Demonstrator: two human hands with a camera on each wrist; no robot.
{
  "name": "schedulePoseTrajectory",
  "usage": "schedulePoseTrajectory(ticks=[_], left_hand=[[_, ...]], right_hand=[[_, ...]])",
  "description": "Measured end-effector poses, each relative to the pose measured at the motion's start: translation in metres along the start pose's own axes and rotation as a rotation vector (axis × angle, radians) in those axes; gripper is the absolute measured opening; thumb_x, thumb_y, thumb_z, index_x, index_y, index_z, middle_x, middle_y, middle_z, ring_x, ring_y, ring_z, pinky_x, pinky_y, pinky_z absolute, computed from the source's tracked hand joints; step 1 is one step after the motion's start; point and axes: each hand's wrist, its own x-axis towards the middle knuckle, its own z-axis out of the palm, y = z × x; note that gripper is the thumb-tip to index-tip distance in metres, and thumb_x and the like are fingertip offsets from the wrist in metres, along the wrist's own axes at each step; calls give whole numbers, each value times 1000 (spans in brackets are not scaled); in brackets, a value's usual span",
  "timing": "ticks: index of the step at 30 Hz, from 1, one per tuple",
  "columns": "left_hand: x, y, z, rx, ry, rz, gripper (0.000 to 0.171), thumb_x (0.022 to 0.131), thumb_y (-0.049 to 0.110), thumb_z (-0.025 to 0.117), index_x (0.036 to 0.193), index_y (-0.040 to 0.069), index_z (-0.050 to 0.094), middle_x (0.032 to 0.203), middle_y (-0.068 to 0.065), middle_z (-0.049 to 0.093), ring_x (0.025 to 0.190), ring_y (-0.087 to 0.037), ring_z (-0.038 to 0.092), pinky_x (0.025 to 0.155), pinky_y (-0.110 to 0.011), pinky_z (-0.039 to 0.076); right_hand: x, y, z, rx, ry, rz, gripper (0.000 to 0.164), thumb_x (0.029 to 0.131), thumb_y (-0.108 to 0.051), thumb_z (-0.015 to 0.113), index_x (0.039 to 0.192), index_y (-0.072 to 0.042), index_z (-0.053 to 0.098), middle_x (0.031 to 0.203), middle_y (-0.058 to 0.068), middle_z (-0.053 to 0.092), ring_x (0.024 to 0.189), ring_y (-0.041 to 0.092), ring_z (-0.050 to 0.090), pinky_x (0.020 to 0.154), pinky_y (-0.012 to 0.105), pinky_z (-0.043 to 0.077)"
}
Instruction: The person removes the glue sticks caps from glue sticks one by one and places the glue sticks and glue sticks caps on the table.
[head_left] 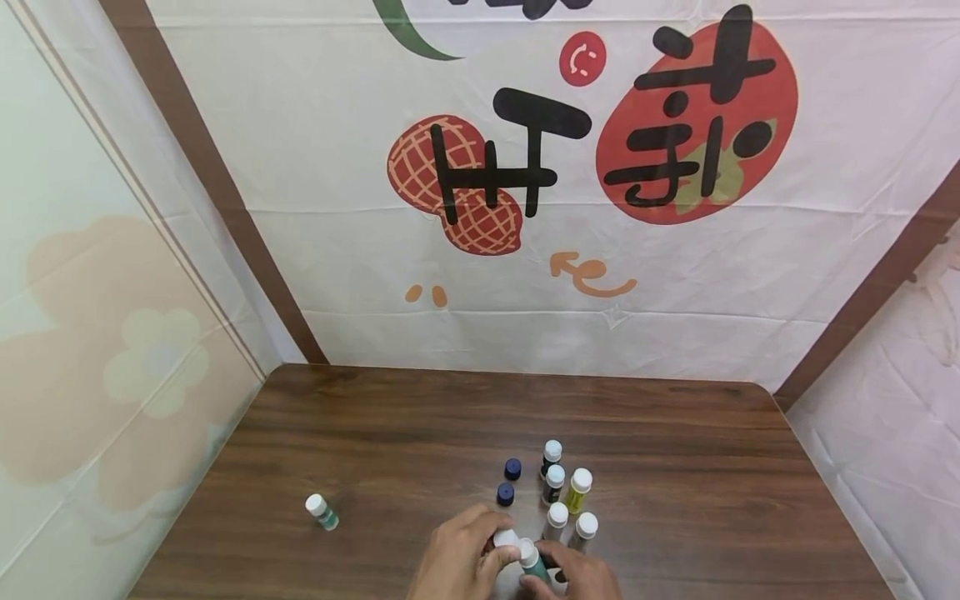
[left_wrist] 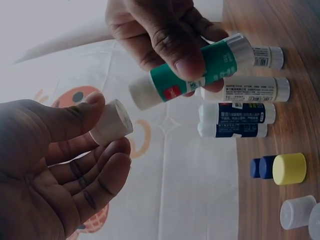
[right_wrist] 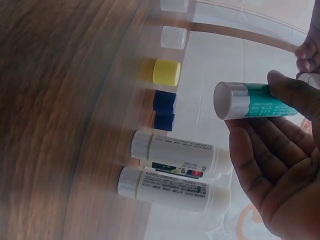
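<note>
My left hand [head_left: 463, 557] pinches a white cap [left_wrist: 112, 122] between thumb and fingers, its round opening facing the glue stick. In my right hand [head_left: 581, 573] is a green-labelled glue stick [left_wrist: 217, 62], held around its middle by thumb and fingers. Its uncapped whitish end [left_wrist: 145, 92] points toward the cap, with a small gap between them in the left wrist view. The smooth round base [right_wrist: 230, 101] of this stick shows in the right wrist view. Both hands are close together at the table's near side.
Several glue sticks stand grouped just beyond my right hand, among them a yellow one [head_left: 577, 492] and a white-labelled one [right_wrist: 172, 190]. Two blue caps [head_left: 508, 482], a yellow cap [right_wrist: 166, 72] and whitish caps [left_wrist: 297, 212] are on the table [head_left: 405, 433]. Another green glue stick [head_left: 324, 514] is farther left.
</note>
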Motion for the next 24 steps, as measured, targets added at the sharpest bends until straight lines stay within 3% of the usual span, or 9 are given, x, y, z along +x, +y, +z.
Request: schedulePoseTrajectory(ticks=[8, 10, 13, 19, 24], left_hand=[[-2, -8, 7, 122, 131, 48, 24, 67, 18, 76, 88, 10, 67, 79, 8, 57, 67, -3, 52, 58, -19, 43], [-2, -10, 11, 165, 102, 16, 24, 67, 17, 76, 88, 10, 68, 80, 7, 58, 70, -6, 55, 60, -22, 44], [-2, -12, 16, 219, 2, -56, 24, 69, 18, 75, 90, 10, 68, 83, 7, 58, 76, -9, 57, 63, -26, 46], [-2, -14, 27, 208, -178, -182, 23, 73, 20, 72, 93, 9, 68, 84, 6, 56, 77, -9, 54, 65, -28, 46], [-3, -18, 35, 218, -218, -220, 22, 74, 19, 71, 93, 9, 68, 83, 5, 56, 75, -10, 55, 64, -29, 47]], right_hand=[[-4, 4, 3, 46, 60, 82, 40, 78, -36, 67, 106, -9, 57, 82, -1, 66, 62, -1, 57, 52, 20, 47], [-5, 8, 4, 54, 49, 103, 41, 78, -37, 66, 107, -9, 56, 83, -1, 66, 63, 0, 56, 53, 20, 47], [-6, 20, 12, 82, 26, 140, 45, 79, -40, 65, 108, -8, 55, 83, -3, 64, 62, 1, 57, 53, 21, 47], [-5, 63, 43, 126, -12, 225, 52, 78, -50, 61, 112, -11, 54, 86, -10, 62, 67, 0, 58, 53, 18, 47], [-5, 74, 48, 139, -63, 259, 53, 77, -54, 58, 112, -15, 54, 89, -11, 62, 71, -1, 59, 56, 16, 46]])
